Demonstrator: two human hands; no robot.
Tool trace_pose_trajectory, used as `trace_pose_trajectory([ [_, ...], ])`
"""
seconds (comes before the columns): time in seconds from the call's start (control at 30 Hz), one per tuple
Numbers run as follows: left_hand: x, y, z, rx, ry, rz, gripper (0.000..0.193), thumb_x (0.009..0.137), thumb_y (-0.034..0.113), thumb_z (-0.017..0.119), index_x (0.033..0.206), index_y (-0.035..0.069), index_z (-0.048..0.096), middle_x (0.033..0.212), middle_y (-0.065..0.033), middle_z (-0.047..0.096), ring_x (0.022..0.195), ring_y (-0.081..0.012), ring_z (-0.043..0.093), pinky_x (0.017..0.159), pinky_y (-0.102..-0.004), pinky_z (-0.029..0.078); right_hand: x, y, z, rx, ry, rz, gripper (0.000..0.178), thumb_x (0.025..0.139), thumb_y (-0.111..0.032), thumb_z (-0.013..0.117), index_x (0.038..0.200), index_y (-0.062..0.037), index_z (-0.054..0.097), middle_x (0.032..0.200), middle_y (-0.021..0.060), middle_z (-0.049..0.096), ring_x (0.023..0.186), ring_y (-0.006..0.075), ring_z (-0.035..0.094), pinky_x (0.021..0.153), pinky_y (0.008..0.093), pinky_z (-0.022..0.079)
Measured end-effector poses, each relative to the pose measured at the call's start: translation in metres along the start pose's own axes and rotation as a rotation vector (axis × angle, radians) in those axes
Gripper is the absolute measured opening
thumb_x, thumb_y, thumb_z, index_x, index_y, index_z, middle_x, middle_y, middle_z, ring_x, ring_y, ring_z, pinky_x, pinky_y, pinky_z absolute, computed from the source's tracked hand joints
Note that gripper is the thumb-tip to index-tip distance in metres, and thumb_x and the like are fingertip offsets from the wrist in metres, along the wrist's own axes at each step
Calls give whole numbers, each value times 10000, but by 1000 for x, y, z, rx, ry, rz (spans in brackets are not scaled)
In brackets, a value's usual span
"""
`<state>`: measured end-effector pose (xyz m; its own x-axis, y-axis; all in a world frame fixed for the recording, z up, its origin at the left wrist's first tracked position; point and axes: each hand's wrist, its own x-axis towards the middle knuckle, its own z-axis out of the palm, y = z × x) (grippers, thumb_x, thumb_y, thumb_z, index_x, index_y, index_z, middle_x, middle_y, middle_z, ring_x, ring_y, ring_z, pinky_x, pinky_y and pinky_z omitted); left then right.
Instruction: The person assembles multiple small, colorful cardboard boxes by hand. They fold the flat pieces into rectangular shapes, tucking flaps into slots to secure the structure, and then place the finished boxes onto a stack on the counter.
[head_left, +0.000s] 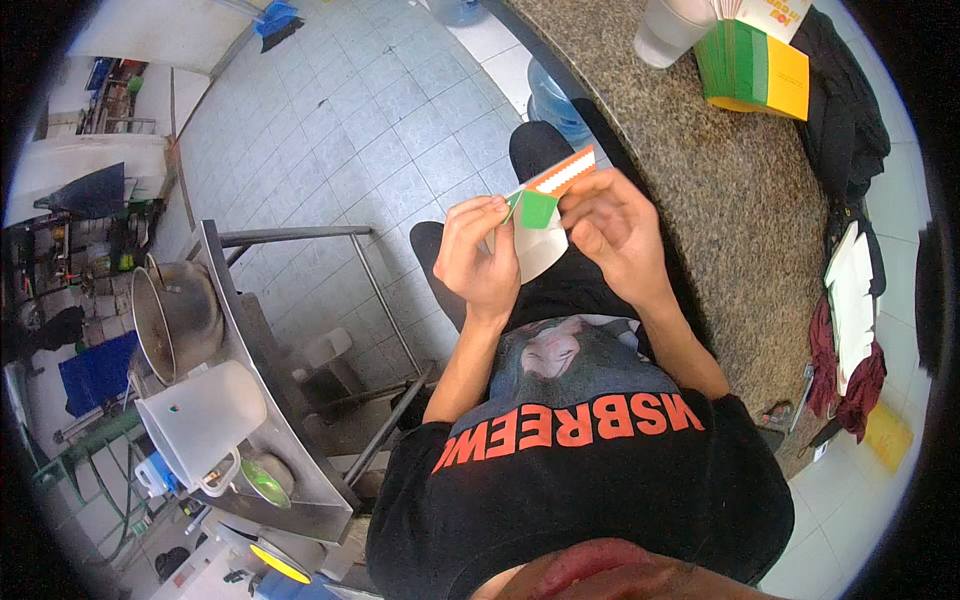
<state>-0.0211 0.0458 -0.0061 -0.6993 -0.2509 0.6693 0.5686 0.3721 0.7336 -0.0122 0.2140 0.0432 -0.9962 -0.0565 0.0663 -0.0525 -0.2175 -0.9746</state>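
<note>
In front of my lap is a thin printed paperboard carton piece (pixel 541 207), green and orange with a scalloped white band and a pale, rounded part hanging below. My left hand (pixel 472 255) pinches its green left side between thumb and fingers. On the other side, the fingers of my right hand (pixel 622 240) are curled at the right edge, under the orange strip; the thumb stands a little off the board. A fanned stack of green and yellow paperboard pieces (pixel 745 75) rests on the granite counter (pixel 730 230) to my right.
Next to the stack stands a translucent plastic cup (pixel 672 32). A large water bottle (pixel 555 105) is on the floor beside the counter. At left, a metal table (pixel 320 500) bears a big pot (pixel 180 315) and a white plastic pitcher (pixel 205 415). Dark cloth (pixel 845 110) lies beyond the counter.
</note>
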Motion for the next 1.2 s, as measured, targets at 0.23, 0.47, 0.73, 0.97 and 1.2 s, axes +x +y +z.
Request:
trace_pose_trajectory([
  [0.23, 1, 12, 3, -97, -22, -144, 152, 828, -147, 701, 938, -43, 711, 952, -159, 736, 951, -244, 705, 866, -350, 557, 0, 12, 6, 93, 85, 92, 127, 930, -18, 729, 1040, 31, 687, 987, 83, 737, 878, 149, 704, 804, 263, 556],
  [0.47, 4, 43, 11, -399, -58, -465, 65, 915, -36, 711, 975, -35, 733, 1093, -150, 707, 977, -176, 662, 889, -305, 525, -7, 30, 14, -267, 182, -339, 94, 814, 19, 814, 866, -9, 740, 908, 98, 757, 808, 153, 704, 704, 289, 516],
  [0.73, 3, 38, 1, -404, -116, -489, 99, 901, -40, 730, 998, -36, 752, 1123, -158, 700, 1027, -190, 666, 896, -307, 532, 1, 36, -2, -259, 36, -309, 155, 796, -8, 837, 930, -7, 760, 921, 88, 767, 886, 172, 726, 775, 298, 549],
  [0.97, 3, 41, 1, -425, -148, -508, 107, 894, -31, 743, 1000, -33, 758, 1129, -155, 699, 1039, -203, 665, 914, -323, 526, -3, 42, 0, 76, 4, -149, 206, 841, 47, 790, 1042, 41, 744, 1061, 108, 748, 973, 163, 699, 857, 303, 556],
  [1.2, 4, 42, 4, -295, -173, -416, 115, 883, -39, 746, 995, -22, 769, 1112, -156, 716, 1004, -204, 680, 882, -320, 534, -4, 48, -3, 26, 5, -181, 221, 855, 26, 789, 1070, 45, 740, 1079, 107, 745, 1003, 154, 687, 874, 304, 547],
])
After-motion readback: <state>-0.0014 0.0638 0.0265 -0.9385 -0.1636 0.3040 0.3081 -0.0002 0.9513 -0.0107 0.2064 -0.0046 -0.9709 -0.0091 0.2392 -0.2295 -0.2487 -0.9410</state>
